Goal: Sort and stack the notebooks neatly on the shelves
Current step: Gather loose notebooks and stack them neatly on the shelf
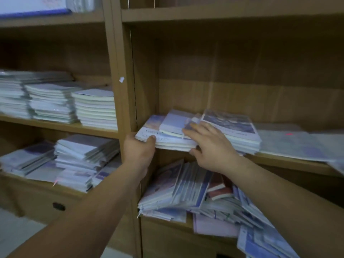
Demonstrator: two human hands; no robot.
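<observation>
Over on the left unit, three squared stacks [55, 103] sit side by side on the middle shelf, and looser stacks [81, 157] lie on the shelf below.

Next, the left hand [138, 151] holds the front left corner of the pile of notebooks [167, 133] on the right unit's middle shelf [290, 163]. Its grip pinches that corner, with the thumb on the top cover and the fingers out of sight underneath.

The pile juts over the shelf's front edge. Its top few notebooks are smaller and lie skewed across the wider ones beneath.

The right hand [210, 146] lies over the pile's right end, fingers spread flat on the covers and thumb tucked at the lower front edge. This grip clamps the pile from above and below.

Just beside it, touching or nearly so, stands a dark-covered stack [236, 127], and further right lie flat wrapped sheets [297, 144]. Below, a slumped heap [186, 187] of notebooks leans untidily on the lower shelf.

The main risk, as I judge it, is the loose top layer. If the pile tips forward or is pushed sideways fast, the small glossy notebooks could slide off and drop onto the heap.

Shoving the pile rightward could also knock the dark-covered stack askew. With so much hanging past the edge, a slack left-hand grip would let the whole corner sag and spill.
</observation>
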